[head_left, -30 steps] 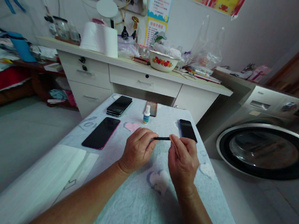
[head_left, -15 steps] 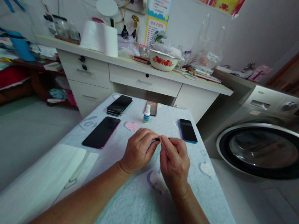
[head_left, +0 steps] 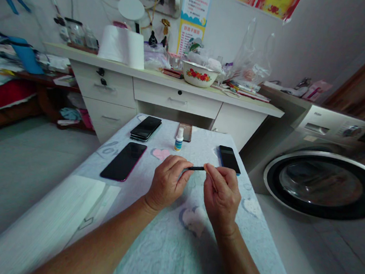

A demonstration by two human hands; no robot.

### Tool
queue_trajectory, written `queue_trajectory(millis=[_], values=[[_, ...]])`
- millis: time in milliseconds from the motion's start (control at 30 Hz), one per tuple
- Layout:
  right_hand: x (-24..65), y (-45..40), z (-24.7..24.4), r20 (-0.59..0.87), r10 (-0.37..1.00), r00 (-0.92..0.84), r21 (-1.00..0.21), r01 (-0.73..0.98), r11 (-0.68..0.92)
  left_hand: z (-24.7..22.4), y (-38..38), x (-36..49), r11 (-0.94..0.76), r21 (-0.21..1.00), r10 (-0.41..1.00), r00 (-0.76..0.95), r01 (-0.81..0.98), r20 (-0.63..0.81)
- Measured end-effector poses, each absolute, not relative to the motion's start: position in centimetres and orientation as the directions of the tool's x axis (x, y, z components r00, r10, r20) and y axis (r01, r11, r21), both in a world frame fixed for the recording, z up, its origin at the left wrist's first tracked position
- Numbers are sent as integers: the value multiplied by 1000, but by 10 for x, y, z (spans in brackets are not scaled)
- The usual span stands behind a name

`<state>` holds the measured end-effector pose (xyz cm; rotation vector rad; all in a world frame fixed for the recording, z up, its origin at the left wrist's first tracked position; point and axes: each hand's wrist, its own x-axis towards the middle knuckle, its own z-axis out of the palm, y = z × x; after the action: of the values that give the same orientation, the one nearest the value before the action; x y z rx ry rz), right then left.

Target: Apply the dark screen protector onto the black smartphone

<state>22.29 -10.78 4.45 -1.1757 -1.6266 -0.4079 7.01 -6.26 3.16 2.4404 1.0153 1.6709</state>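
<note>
The bowl (head_left: 198, 76) is white with red and orange flowers, and the heart (head_left: 160, 154) printed on the pale tablecloth (head_left: 142, 255) is pink.

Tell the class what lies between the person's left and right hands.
In the head view, a thin black object bridges the gap, pinched by the left hand and the right hand.

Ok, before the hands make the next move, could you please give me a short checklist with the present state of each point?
1. Left hand grips one end of the thin black item: ok.
2. Right hand has its fingertips at the other end: ok.
3. White bottle stands upright: ok.
4. Pink-edged phone lies flat on the table: ok.
5. Gap between right hand and right-side phone: cannot tell, they overlap in view.
</note>
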Motion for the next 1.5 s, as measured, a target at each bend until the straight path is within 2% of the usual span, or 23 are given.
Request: queue_trajectory(millis=[300, 1067, 1500], values=[[232, -105, 48, 885, 457, 92, -283, 885, 370, 30, -61, 69, -773, 381, 532, 192, 507, 825], [204, -111, 38, 859, 511, -40, -292, 781, 552, 31, -64, 72, -789, 391, 534, 216, 474, 817], [211, -109, 38, 851, 523, -38, -288, 800, 527, 32, -63, 70, -795, 384, 528, 225, 470, 819]])
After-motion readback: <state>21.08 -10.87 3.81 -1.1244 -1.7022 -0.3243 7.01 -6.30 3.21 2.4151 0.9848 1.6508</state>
